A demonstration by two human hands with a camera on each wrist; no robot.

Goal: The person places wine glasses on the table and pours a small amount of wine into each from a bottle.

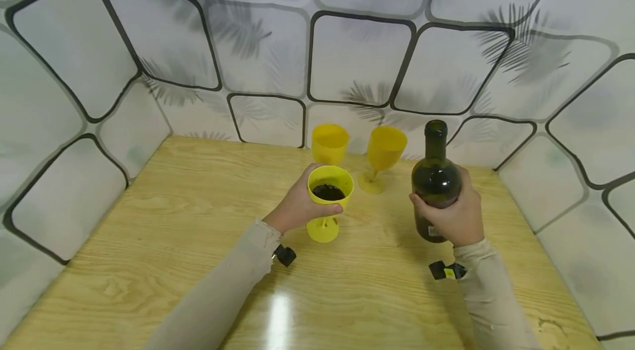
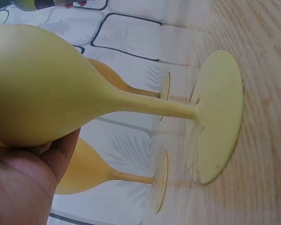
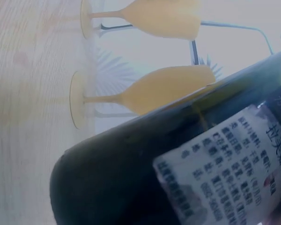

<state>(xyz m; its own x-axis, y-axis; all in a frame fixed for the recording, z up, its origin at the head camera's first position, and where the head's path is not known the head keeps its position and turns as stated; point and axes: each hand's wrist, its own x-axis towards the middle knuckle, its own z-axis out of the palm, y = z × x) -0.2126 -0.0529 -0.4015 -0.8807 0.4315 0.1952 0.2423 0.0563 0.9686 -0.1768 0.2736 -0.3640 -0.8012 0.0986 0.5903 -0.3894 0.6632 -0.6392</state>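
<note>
My left hand (image 1: 301, 205) grips a yellow wine glass (image 1: 322, 229) round its bowl, with the thumb across the near side. Dark liquid (image 1: 328, 192) partly fills that bowl. In the left wrist view the glass's stem and round foot (image 2: 220, 117) show close over the wood, the foot bearing a few small dark marks. My right hand (image 1: 463, 215) holds a dark green wine bottle (image 1: 435, 180) round its body, neck up and uncorked. The right wrist view shows the bottle tilted relative to the glasses behind it, with a white printed label (image 3: 215, 168) on its side.
Two more yellow wine glasses, one behind the held glass (image 1: 329, 140) and one to its right (image 1: 386, 149), stand near the back wall. Patterned white walls (image 1: 362, 58) bound the wooden table (image 1: 163, 240) at the back and both sides. Small black devices are strapped at both wrists.
</note>
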